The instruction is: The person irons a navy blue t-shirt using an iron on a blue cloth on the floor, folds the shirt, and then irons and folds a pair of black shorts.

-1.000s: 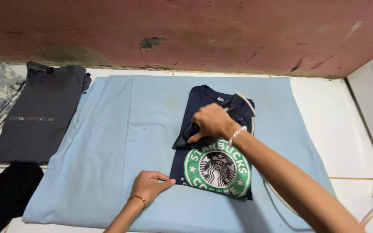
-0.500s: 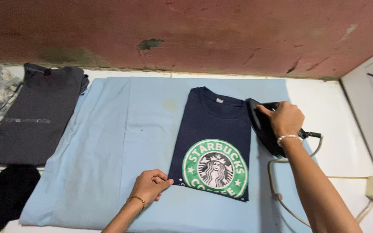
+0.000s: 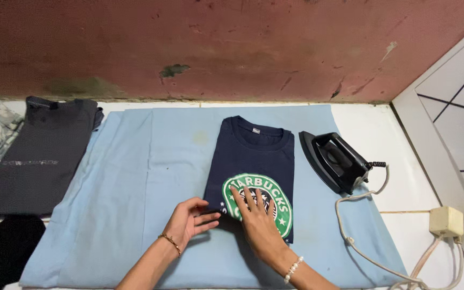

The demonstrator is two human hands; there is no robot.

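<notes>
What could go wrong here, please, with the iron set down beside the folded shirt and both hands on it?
The black iron rests on the light blue cloth; if hot, it might scorch it. Its white cord loops close to the right hand, so a snag could tug the iron. The left hand could crease the navy shirt.

Two hands: left hand (image 3: pixel 188 221), right hand (image 3: pixel 258 217), both flat on one folded navy T-shirt (image 3: pixel 253 156). One black iron (image 3: pixel 334 161) at three o'clock. One grey folded shirt (image 3: pixel 38 156) at nine o'clock. One light blue sheet (image 3: pixel 135 182). One wall socket (image 3: pixel 446 221).
</notes>
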